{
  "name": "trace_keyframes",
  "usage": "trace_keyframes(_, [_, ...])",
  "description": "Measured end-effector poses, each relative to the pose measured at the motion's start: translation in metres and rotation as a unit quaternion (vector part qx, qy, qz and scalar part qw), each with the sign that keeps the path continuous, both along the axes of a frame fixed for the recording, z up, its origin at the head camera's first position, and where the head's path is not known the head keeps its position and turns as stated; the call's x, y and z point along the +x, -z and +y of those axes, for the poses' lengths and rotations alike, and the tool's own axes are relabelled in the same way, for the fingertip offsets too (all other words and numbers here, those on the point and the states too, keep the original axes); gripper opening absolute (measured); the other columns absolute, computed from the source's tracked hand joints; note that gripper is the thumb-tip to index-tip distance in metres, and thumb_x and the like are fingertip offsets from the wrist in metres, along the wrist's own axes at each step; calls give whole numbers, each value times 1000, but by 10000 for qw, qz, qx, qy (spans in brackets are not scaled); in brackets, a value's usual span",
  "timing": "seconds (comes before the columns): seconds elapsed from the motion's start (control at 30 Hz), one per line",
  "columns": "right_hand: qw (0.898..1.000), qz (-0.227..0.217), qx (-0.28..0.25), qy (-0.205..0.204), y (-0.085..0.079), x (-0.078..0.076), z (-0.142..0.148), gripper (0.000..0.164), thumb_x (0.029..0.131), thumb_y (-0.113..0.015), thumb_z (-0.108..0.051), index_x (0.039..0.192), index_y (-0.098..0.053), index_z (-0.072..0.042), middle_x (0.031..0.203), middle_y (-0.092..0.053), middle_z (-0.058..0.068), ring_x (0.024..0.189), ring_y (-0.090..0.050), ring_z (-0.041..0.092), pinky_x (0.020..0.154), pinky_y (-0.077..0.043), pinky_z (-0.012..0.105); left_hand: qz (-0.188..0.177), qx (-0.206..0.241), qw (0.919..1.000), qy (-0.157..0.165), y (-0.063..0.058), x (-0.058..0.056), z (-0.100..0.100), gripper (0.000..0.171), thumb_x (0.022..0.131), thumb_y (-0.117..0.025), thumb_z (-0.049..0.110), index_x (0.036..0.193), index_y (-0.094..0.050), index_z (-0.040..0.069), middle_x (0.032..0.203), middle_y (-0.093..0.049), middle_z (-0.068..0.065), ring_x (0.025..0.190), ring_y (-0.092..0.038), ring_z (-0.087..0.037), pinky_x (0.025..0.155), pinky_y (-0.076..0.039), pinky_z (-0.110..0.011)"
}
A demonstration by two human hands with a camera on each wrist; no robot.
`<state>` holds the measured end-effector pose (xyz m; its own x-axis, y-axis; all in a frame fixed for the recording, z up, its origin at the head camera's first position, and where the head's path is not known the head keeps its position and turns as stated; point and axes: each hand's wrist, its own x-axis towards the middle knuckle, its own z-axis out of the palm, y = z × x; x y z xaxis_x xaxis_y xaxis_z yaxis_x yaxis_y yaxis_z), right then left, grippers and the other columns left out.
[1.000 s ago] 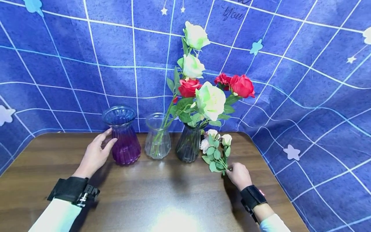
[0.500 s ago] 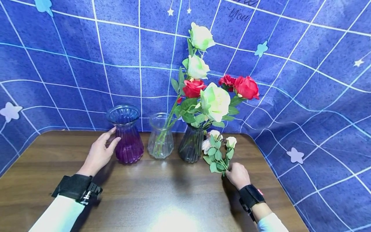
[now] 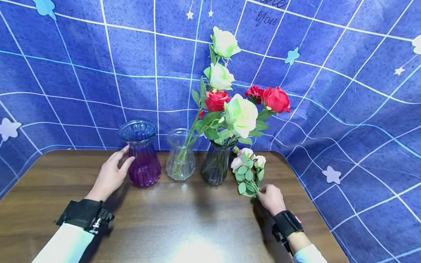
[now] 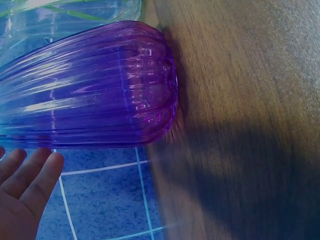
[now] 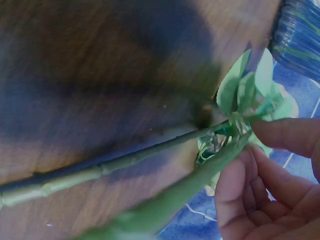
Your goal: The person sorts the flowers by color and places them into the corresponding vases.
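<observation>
In the head view, my left hand (image 3: 110, 176) is at the left side of a ribbed purple-blue glass vase (image 3: 144, 164), fingers extended and thumb toward its front. Its fingertips (image 4: 54, 162) are close against the glass in the left wrist view; contact is unclear. My right hand (image 3: 272, 201) pinches the green stems (image 5: 237, 132) of small white artificial roses (image 3: 259, 162) between thumb and fingers. Their leafy heads lean toward the table's back edge. A clear vase (image 3: 181, 166) and a dark grey vase (image 3: 214, 168) stand between my hands, with stems in both.
Tall pale green-white roses (image 3: 241, 115) and red roses (image 3: 277, 99) rise above the clear and grey vases. Behind the wooden table (image 3: 171, 226) hangs a blue cloth (image 3: 131, 54) with white grid lines and stars. Light glares off the table's front.
In my right hand the small white roses have turned slightly, their leaves sitting closer together. My left hand keeps its place beside the purple vase. The head view has shifted a little.
</observation>
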<state>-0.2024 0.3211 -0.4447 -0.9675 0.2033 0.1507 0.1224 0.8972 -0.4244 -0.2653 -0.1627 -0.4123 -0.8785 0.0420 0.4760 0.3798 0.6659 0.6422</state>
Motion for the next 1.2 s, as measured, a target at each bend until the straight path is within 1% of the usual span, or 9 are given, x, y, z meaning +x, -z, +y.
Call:
trace_keyframes(0.07, [10000, -15, -64, -48, 2, 1, 1, 8, 72, -63, -12, 69, -71, -11, 72, -68, 5, 72, -64, 26, 62, -47, 40, 20, -10, 10000, -2, 1, 0, -1, 50, 96, -51, 23, 138, -41, -2, 129, -49, -29, 105, -59, -43, 89, -43, -53])
trace_keyframes(0.17, [9999, -72, -118, -65, 4, 3, 2, 6, 72, -65, -12, 70, -71, -10, 73, -69, 6, 73, -65, 28, 63, -47, 40, 40, -26, 10000, 8, 2, -1, 0, 50, 97, -51, 23, 138, -41, -2, 128, -50, -29, 104, -59, -43, 88, -43, -52])
trace_keyframes(0.23, [9998, -127, -116, -54, 5, 5, 4, 6, 72, -67, -14, 68, -70, -10, 71, -69, 5, 71, -64, 26, 62, -47, 39, 58, -30, 10000, 11, 2, -1, 0, 50, 96, -51, 23, 138, -41, -3, 127, -51, -29, 103, -60, -42, 87, -43, -52])
trace_keyframes(0.37, [9995, -295, -74, -57, 3, 11, 7, 13, 72, -70, -16, 60, -65, -11, 62, -63, 3, 62, -59, 21, 56, -43, 37, 115, -17, 9999, 4, 3, -1, 1, 49, 96, -52, 22, 138, -41, -3, 127, -51, -29, 102, -60, -42, 86, -43, -51])
trace_keyframes(0.57, [9988, -492, 9, -12, -1, 21, 12, 12, 71, -72, -17, 61, -67, -11, 61, -61, 2, 58, -53, 18, 54, -41, 35, 192, -28, 9998, -27, 0, -2, 2, 49, 96, -52, 21, 138, -42, -1, 126, -52, -29, 101, -60, -41, 85, -43, -50])
trace_keyframes(0.7, [9986, -504, 131, 41, -2, 26, 12, 12, 71, -70, -17, 60, -67, -12, 60, -62, 2, 58, -55, 18, 53, -42, 36, 205, -47, 9998, -25, -1, -1, 1, 49, 96, -52, 21, 139, -41, 0, 125, -53, -29, 101, -60, -41, 85, -43, -50])
trace_keyframes(0.93, [9979, -524, 379, 30, 0, 26, 9, 22, 69, -66, -14, 50, -55, -13, 53, -49, -2, 52, -47, 18, 49, -37, 34, 150, -91, 9998, -55, -1, 0, 0, 50, 96, -52, 22, 139, -41, 0, 123, -53, -30, 100, -59, -42, 84, -42, -52])
trace_keyframes(1.07, [9979, -492, 424, 24, 3, 26, 9, 20, 70, -65, -12, 51, -57, -13, 54, -51, -2, 51, -48, 18, 49, -38, 35, 135, -87, 9999, -32, 0, 0, 1, 50, 96, -52, 22, 139, -40, -1, 123, -53, -30, 101, -59, -42, 84, -43, -51])
trace_keyframes(1.2, [9982, -311, 510, 4, 3, 27, 9, 17, 70, -64, -10, 53, -60, -13, 55, -54, 0, 51, -50, 19, 48, -39, 37, 189, -78, 9998, -23, 0, -1, 1, 50, 96, -52, 21, 139, -41, -1, 123, -53, -30, 101, -59, -42, 84, -43, -48])
